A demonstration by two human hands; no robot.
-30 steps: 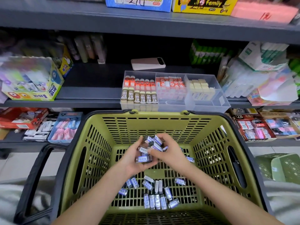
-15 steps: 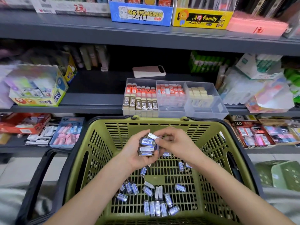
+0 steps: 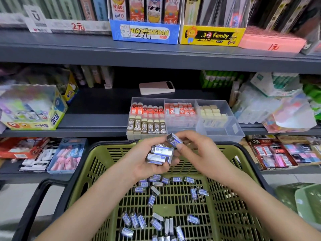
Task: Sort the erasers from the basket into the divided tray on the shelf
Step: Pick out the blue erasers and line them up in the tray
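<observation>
Head view: both hands are higher than before, at the basket's (image 3: 104, 151) far rim, in front of the tray (image 3: 221, 132) on the shelf (image 3: 97, 119). The left hand (image 3: 147, 165) holds a stack (image 3: 160, 153) of erasers, fingers curled round it. The right hand (image 3: 197, 150) pinches one eraser (image 3: 174, 140) between its fingers. Loose erasers (image 3: 156, 222) litter the basket.

Before the divided tray (image 3: 231, 126) sits the basket (image 3: 97, 171) (erasers (image 3: 135, 220) in it), behind the tray a power bank (image 3: 156, 88), to its left a glue box (image 3: 53, 118).

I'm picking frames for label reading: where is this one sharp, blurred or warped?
Head view: erasers in the left hand and 2B labels in the tray are sharp; the glue box at left and packets at right smear; the shelf bows from the wide lens.
</observation>
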